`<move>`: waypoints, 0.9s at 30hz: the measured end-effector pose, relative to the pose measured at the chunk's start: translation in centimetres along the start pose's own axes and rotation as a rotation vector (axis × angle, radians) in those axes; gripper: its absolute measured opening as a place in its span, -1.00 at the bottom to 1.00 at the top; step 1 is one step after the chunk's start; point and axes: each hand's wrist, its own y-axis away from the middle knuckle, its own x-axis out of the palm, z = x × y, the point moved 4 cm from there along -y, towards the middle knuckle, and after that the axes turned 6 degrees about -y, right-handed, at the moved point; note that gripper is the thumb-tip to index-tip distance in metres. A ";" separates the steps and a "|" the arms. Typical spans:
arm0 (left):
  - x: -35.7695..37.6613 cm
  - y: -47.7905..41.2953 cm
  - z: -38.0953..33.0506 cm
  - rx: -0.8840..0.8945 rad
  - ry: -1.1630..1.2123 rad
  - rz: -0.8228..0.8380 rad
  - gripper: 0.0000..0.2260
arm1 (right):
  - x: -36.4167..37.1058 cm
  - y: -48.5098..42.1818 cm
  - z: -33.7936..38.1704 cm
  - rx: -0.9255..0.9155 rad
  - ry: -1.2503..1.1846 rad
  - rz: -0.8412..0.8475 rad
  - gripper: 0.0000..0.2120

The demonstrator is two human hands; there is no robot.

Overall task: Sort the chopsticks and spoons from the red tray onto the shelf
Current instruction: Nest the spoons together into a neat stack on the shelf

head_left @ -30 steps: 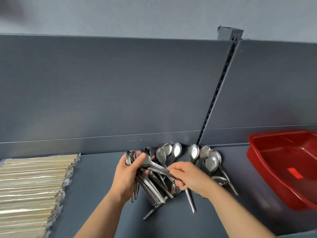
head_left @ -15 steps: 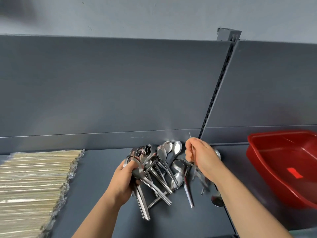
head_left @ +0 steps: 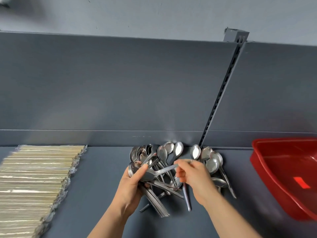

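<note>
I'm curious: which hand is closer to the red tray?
Right. The right hand, pinching a spoon, sits left of the red tray; the left hand is farther left, gripping spoons.

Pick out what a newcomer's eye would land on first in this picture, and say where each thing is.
The bright red tray at the right end of the shelf stands out first. In the centre lies a shiny heap of spoons, where the left hand grips a bundle of spoons and the right hand pinches a single spoon by its handle. Wrapped chopsticks lie stacked on the left.
</note>
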 end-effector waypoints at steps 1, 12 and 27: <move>0.0 -0.2 -0.1 0.009 0.022 -0.030 -0.73 | -0.2 0.3 -0.5 0.028 0.009 0.041 -0.84; 2.5 -1.4 -0.5 0.049 0.063 -0.049 -0.94 | -1.4 2.2 -1.5 -0.075 0.467 0.259 -0.75; 8.4 -2.1 -0.8 0.236 0.113 0.018 -0.68 | -2.5 2.7 -0.5 0.182 0.149 0.482 -0.71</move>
